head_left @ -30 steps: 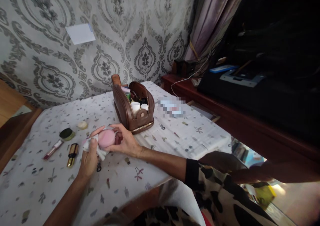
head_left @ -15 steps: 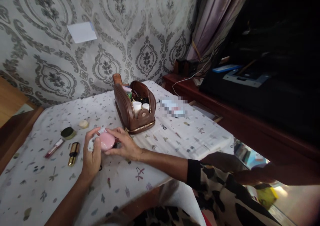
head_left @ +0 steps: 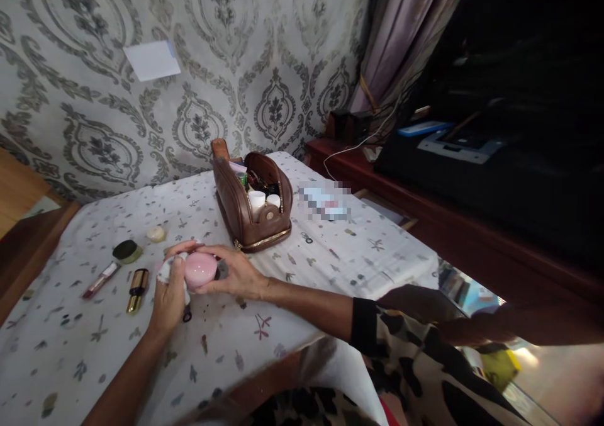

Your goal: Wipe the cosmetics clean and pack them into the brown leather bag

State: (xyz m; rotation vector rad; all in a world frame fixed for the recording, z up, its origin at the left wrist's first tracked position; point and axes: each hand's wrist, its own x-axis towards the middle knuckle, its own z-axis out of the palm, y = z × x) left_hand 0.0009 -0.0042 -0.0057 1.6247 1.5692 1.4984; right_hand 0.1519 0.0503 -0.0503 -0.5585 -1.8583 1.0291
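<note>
A round, glossy pink container (head_left: 201, 269) is between my two hands above the patterned cloth. Fingers of my right hand (head_left: 240, 274) wrap around its right side. My left hand (head_left: 170, 294) grips a white cloth or tissue (head_left: 165, 270) and presses it against the container's left side. Left of my hands lie a black and gold tube (head_left: 137, 291), a slim pinkish tube (head_left: 100, 280), a dark green-lidded jar (head_left: 127, 251) and a small cream-coloured round item (head_left: 155, 233).
An unzipped brown bag (head_left: 255, 202) holding white-capped bottles stands behind my hands. Right of it is a blurred-out flat item (head_left: 325, 201). The patterned tablecloth (head_left: 330, 256) reaches the wall. A dark red cabinet (head_left: 425, 224) with a large black screen stands on the right.
My left fingers have closed in more around the white cloth and moved slightly left. The pink container has turned a little in my right hand.
</note>
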